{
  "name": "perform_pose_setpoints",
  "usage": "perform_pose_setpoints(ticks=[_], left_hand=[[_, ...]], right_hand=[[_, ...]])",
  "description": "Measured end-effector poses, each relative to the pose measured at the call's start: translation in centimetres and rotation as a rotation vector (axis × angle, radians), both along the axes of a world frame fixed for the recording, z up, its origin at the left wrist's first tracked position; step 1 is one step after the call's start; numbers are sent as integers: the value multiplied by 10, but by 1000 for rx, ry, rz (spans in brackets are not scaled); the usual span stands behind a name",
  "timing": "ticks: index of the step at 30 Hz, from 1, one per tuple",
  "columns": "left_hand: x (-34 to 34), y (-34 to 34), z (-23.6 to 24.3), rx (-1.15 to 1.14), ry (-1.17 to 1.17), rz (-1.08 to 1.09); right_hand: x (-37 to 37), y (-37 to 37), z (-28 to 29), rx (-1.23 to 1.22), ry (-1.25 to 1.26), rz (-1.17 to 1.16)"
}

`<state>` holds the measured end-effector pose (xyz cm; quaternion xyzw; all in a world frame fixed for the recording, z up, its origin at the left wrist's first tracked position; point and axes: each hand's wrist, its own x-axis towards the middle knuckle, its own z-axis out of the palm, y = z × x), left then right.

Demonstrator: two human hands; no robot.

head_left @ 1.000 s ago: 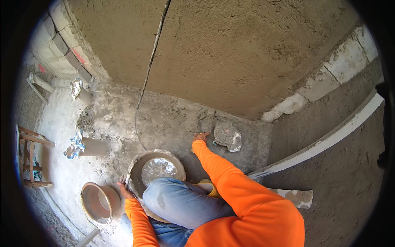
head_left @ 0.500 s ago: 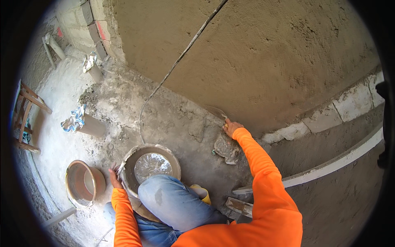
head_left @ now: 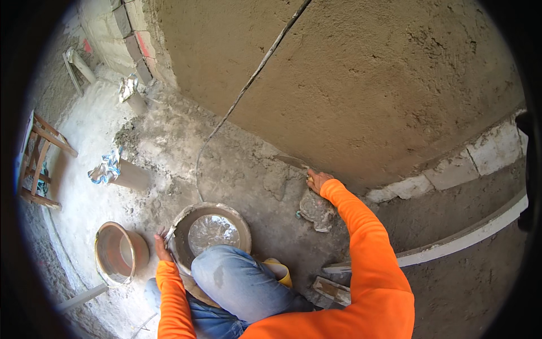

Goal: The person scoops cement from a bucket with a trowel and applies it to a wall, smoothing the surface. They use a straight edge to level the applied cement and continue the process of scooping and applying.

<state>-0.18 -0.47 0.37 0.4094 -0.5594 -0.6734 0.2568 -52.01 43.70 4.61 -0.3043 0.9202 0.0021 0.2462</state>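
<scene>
Brown, damp-looking plaster coats the wall (head_left: 339,73) across the top of the frame, and at its foot, just right of centre, I have the trowel (head_left: 292,161), its thin blade lying along the seam with the floor. The right hand (head_left: 319,182) is curled closed around its yellowish handle, just above a grey crusted lump (head_left: 317,210). I judge the trowel light and stiff, best held by that handle; wet mix could make it slippery. Lower left of centre, the left hand (head_left: 162,248) reaches up beside the rim of the round basin (head_left: 241,223), fingers fairly straight; I can't tell whether they grip it. Wet, shiny grey mix (head_left: 217,231) covers the basin's bottom. Left of that, the bucket (head_left: 140,248) leans its mouth toward me, its inside smeared reddish brown and grey.
</scene>
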Motion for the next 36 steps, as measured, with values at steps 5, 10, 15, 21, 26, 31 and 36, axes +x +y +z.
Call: perform_pose_setpoints(ticks=[5, 10, 15, 21, 26, 31, 36], left_hand=[[2, -1, 1, -2, -4, -8], [3, 1, 2, 4, 15, 24], [-2, 3, 3, -55, 9, 21], [-2, 7, 12, -31, 29, 23], [-7, 10, 10, -81, -7, 32], [-6, 4, 1, -69, -31, 24], [1, -1, -6, 10, -55, 41]], right_hand=[[2, -54, -14, -32, 55, -118], [15, -68, -9, 48, 73, 6], [12, -71, -4, -24, 46, -98], [4, -103, -14, -17, 78, -144], [0, -110, 0, 9, 5, -79], [-10, -150, -10, 4, 10, -212], [-10, -149, -5, 22, -36, -24]])
